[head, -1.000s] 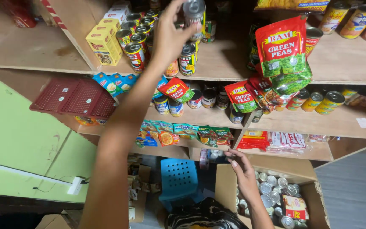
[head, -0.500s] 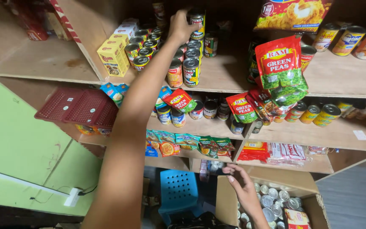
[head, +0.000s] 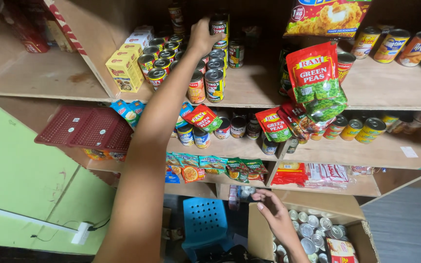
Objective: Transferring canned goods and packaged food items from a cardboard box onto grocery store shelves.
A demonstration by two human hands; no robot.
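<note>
Tin in my left hand: my left hand (head: 201,36) is wrapped around a dark-labelled can (head: 219,27), fingers closed on its side, at the top shelf.
Change at the left hand: a second ago the can was up in the air above the rows; now it sits on top of the stacked cans (head: 214,80), low and nearly seated.
Meaning: I judge this can is almost placed, and letting go comes next.
Right hand: my right hand (head: 274,214) hangs open with the fingers spread, holding nothing, over the cardboard box (head: 259,234).
Change at the right hand: it has risen a little from among the tins towards the box edge.
Box: silver can tops (head: 308,229) lie at about 3 o'clock from my right hand, just beside it.
Around the can: a yellow carton (head: 124,70) at 8 o'clock, a red pouch of peas (head: 316,80) at 4 o'clock.
Lower down: a red crate (head: 86,129) and a blue plastic stool (head: 204,226).
</note>
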